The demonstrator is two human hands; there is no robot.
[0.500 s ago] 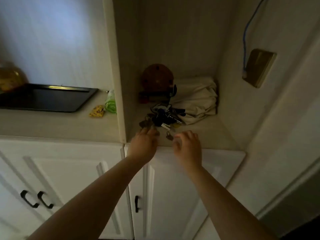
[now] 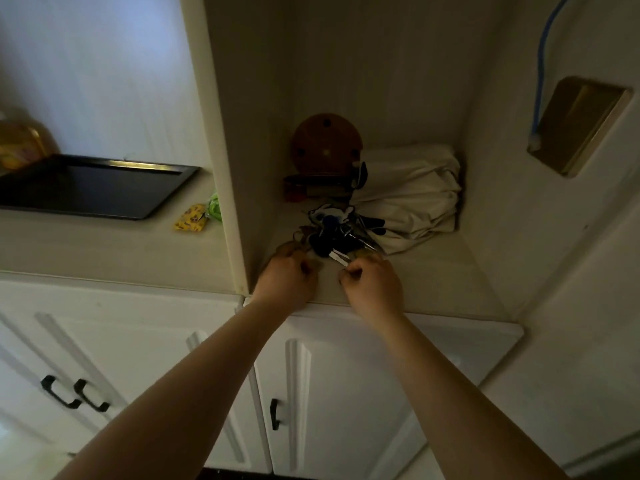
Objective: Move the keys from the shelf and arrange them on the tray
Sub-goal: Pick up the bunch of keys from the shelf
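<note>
Hands, L (image 2: 287, 277) & R (image 2: 374, 280), fingers curled, at keys (image 2: 334, 233) on shelf (image 2: 433, 278); grip unclear.

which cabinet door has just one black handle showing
The door below the shelf, directly under the hands: its single black handle sits alone at its left edge. The other two handles sit as a pair farther left, below the tray.

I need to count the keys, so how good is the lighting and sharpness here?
Head view: dim, with the alcove in shadow; the keys merge into one dark clump, so no count is possible. A glare streak runs along the tray rim. Wide-angle distortion bends the cabinet edges.
</note>
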